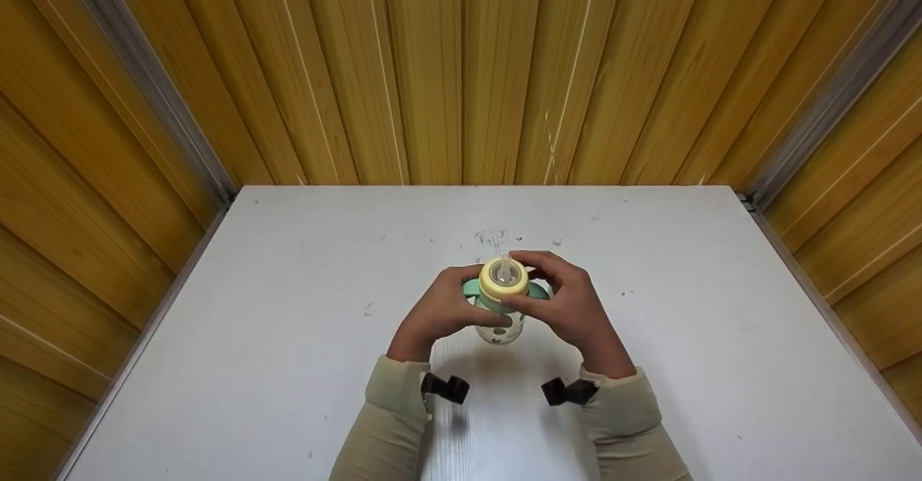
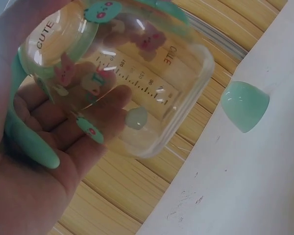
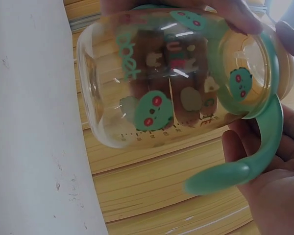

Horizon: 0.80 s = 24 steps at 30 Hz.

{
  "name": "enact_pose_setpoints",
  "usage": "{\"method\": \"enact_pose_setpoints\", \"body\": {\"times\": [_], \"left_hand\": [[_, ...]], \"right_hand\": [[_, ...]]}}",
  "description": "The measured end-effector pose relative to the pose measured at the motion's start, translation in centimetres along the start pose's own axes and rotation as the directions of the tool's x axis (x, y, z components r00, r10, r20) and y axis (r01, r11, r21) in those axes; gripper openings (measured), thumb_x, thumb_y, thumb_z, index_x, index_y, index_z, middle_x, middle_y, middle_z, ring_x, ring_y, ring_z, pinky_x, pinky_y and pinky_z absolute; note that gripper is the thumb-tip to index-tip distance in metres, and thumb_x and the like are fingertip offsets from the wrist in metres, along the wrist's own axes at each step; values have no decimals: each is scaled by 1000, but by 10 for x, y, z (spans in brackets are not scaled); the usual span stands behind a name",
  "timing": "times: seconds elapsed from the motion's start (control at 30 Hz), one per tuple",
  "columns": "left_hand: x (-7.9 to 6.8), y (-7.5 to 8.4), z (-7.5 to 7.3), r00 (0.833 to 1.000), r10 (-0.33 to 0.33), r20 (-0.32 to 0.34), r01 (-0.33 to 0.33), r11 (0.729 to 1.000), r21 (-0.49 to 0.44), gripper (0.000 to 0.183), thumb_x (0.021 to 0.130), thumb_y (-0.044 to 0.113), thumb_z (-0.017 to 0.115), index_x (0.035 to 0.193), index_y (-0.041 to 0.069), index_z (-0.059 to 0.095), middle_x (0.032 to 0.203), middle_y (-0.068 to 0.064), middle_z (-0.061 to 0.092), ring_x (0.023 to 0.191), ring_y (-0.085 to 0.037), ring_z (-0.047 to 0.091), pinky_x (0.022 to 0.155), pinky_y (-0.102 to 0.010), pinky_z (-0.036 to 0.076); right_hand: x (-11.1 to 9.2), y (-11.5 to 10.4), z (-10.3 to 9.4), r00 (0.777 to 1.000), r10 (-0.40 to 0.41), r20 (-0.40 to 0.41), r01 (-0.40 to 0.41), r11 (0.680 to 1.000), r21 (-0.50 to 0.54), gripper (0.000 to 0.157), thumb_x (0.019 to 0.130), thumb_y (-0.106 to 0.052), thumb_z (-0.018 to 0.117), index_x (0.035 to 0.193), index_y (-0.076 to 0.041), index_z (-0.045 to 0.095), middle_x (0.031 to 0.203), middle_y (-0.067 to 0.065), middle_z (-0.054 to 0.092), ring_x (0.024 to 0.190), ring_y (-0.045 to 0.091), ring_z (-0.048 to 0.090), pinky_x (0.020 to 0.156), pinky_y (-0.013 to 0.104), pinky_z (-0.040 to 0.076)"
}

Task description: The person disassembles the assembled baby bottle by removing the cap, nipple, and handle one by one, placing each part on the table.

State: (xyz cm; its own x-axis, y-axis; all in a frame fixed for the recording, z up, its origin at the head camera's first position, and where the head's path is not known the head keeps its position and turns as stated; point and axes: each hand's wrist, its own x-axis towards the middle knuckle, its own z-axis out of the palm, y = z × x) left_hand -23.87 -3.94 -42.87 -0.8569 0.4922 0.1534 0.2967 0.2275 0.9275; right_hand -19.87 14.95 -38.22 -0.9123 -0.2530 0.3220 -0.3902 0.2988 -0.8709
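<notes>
A clear baby bottle (image 1: 497, 333) with printed cartoon animals and measuring marks is held between both hands above the table. Its yellow collar (image 1: 506, 293) and clear nipple (image 1: 505, 270) face up in the head view. My left hand (image 1: 448, 309) grips the bottle's body, thumb across the near side and fingers behind it. With thumb and fingers, my right hand (image 1: 570, 299) grips the yellow collar from the right. Green handles (image 3: 223, 177) stick out at both sides. In the left wrist view, a green dome-shaped cap (image 2: 245, 106) sits on the table, apart from the hands.
The white table (image 1: 288, 358) carries small dark scuffs and marks. Yellow wood-patterned panel walls (image 1: 432, 70) rise behind its back edge and along both sides, with grey metal posts (image 1: 155, 78) at the corners.
</notes>
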Motion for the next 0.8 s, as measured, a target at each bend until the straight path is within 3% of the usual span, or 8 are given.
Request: {"method": "enact_pose_setpoints", "body": {"times": [0.27,0.6,0.8], "left_hand": [[0,-4,-1,999,29,27,-28,999,-31,53,59,24,84,108,26,64,100,6,66,86,-13,61,78,-41,50],[2,-9,0,998,47,52,-45,999,-27,56,57,36,84,108,31,63,101,8,66,89,-14,61,77,-34,51],[1,-8,-1,997,47,59,-44,998,-42,55,57,34,85,108,31,63,101,8,67,89,-14,62,78,-37,51]], "right_hand": [[0,0,-1,999,-27,33,26,1000,14,55,72,-17,77,121,-3,56,118,3,59,100,20,55,87,24,46],[-1,0,-2,995,-81,62,79,996,37,52,73,-10,74,122,-2,55,119,7,59,104,13,55,91,37,44],[-2,0,-3,994,-78,75,76,996,38,52,74,-10,74,122,-3,55,119,6,59,104,15,55,90,30,45]]}}
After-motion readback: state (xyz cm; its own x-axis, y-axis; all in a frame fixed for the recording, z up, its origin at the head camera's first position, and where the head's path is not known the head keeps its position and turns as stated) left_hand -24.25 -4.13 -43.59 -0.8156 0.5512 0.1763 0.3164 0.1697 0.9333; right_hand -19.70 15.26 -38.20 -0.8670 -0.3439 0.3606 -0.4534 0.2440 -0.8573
